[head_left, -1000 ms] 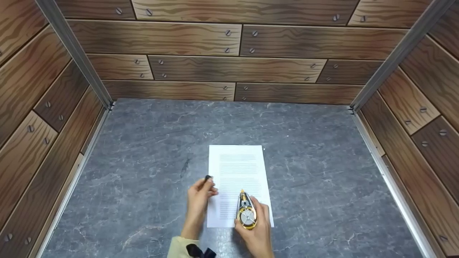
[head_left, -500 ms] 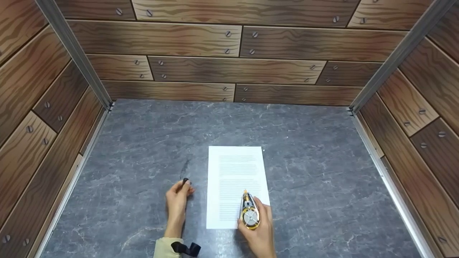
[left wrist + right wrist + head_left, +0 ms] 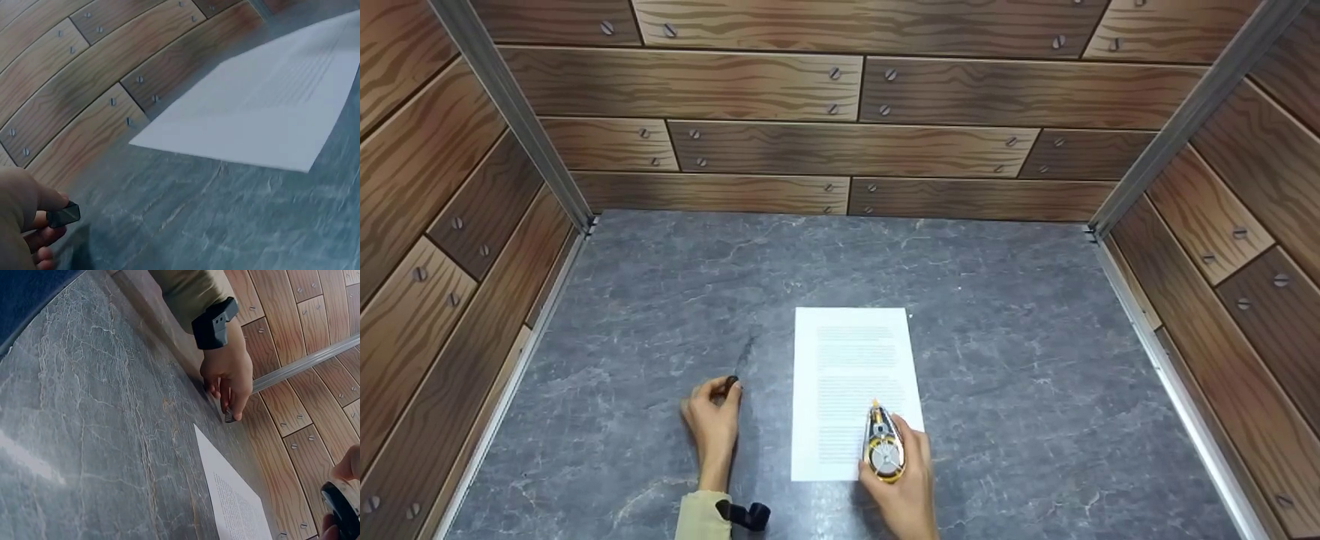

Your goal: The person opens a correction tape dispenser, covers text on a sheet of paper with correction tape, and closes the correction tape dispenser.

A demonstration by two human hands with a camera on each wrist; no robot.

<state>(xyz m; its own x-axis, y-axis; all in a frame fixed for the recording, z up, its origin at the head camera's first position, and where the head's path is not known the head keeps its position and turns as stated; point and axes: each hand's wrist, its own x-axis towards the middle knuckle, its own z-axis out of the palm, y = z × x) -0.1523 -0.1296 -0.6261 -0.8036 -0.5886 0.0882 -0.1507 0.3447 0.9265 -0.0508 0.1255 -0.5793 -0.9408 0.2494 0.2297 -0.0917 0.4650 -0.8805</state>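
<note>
From the head view, we see a sheet of printed paper [image 3: 851, 405] lying flat on the grey marbled table [image 3: 1020, 360]. Our right hand [image 3: 906, 480] has its fingers and thumb curled round a correction tape [image 3: 886, 451] over the paper's lower right part, the orange tip pointing away from us; we cannot tell whether that tip touches the sheet. Our left hand [image 3: 711, 424], apart from the paper on its left side, pinches a small dark cap [image 3: 731, 385]. A pale sleeve [image 3: 703, 516] and a black wristband [image 3: 744, 515] show below it. Wood-patterned walls [image 3: 765, 86] stand around the table.

In the left wrist view, we find the cap between our left thumb and fingers, with the paper's corner well apart from it.

In the right wrist view, we catch only part of our right hand and the correction tape at the edge; our left hand reaches down, pinching the cap, beyond the paper's near corner.
</note>
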